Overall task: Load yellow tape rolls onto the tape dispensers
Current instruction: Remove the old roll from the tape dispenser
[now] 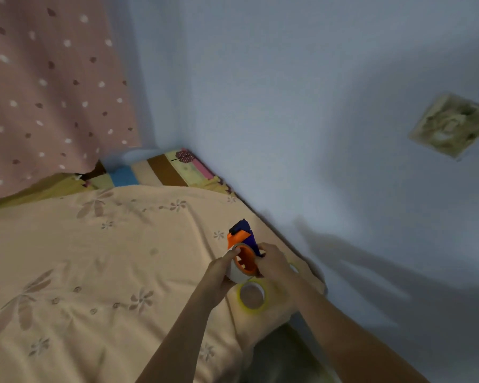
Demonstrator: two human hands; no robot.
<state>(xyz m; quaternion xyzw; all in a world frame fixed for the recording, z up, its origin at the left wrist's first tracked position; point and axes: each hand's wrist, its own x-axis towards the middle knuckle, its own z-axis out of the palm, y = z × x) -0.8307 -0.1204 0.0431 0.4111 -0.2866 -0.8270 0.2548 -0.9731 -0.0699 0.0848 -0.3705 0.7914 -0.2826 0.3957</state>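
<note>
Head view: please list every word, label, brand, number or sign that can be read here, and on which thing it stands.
None can be read.
Tape dispenser: no print shows on its orange and blue body.
Tape roll on the dispenser: plain, no label visible.
Yellow tape roll on the bedsheet: no print visible.
Wall plate: blurred, nothing legible.

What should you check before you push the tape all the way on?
1. Both hands on the job: left hand holds the roll, right hand holds the dispenser. Ok.
2. Roll around the orange hub: ok.
3. Roll fully seated: cannot tell.
4. Tape end facing the right way: cannot tell, too blurry.
5. Next yellow roll close by on the bed: ok.
</note>
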